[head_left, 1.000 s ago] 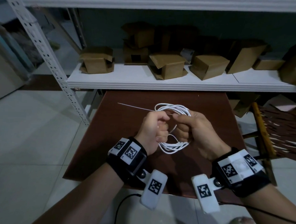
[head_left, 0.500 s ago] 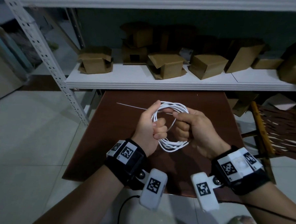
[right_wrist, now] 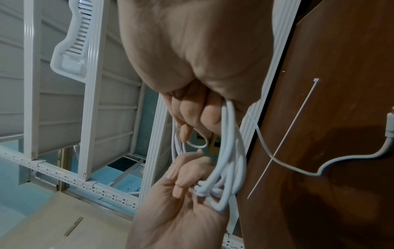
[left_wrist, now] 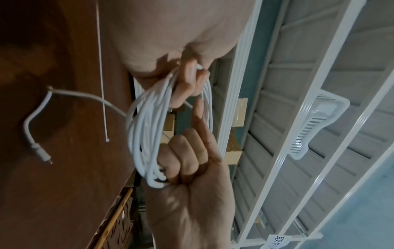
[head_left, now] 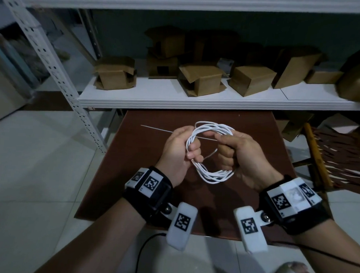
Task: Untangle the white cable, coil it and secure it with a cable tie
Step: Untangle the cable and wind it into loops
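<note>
The white cable (head_left: 213, 177) is wound into a round coil of several loops and hangs in the air above the brown table (head_left: 250, 129). My left hand (head_left: 192, 150) grips the coil's left side with curled fingers, and my right hand (head_left: 226, 153) grips its right side. In the left wrist view the coil (left_wrist: 145, 128) runs between my left fingers (left_wrist: 185, 84) and my right hand (left_wrist: 187, 161). A loose end with a plug (left_wrist: 40, 151) dangles over the table. The thin white cable tie (head_left: 154, 128) lies flat on the table behind my hands, partly hidden.
A white metal shelf (head_left: 156, 97) with several cardboard boxes (head_left: 201, 79) stands just beyond the table. Its perforated post (head_left: 59, 67) rises at the left. A woven chair (head_left: 340, 157) sits at the table's right. Pale floor tiles surround the table.
My two fists were pressed together on the coil. They have moved apart to opposite sides, my left hand took a new grip, and the coil has opened into a wider ring.
</note>
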The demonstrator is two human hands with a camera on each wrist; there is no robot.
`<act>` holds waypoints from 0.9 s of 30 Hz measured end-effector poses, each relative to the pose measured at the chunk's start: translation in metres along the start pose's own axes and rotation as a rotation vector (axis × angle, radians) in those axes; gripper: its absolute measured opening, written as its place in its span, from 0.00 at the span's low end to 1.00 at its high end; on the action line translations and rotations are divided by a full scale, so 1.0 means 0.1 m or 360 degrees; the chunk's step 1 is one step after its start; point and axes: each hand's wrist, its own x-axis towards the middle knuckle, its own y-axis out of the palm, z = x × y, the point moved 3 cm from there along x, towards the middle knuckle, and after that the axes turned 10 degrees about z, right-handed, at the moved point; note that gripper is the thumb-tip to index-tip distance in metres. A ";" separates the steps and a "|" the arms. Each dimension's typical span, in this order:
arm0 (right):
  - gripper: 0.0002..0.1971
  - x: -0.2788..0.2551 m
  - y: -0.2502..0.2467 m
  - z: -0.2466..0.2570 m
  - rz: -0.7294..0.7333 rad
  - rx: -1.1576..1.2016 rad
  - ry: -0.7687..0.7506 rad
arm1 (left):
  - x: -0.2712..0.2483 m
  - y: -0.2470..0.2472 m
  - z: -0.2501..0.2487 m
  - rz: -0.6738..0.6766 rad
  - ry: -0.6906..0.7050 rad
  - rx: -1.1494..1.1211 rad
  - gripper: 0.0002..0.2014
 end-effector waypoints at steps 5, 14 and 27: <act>0.13 0.00 0.01 -0.04 0.0017 -0.0066 0.0035 | 0.00 -0.01 0.02 0.0073 -0.0083 0.0144 0.21; 0.14 0.02 -0.05 -0.06 -0.0010 -0.0057 0.0059 | 0.05 -0.10 0.03 -0.0005 -0.0110 0.0328 0.13; 0.12 0.03 -0.01 -0.14 0.0082 -0.0211 0.0086 | -0.03 -0.06 -0.20 -0.0029 0.0319 0.0578 0.12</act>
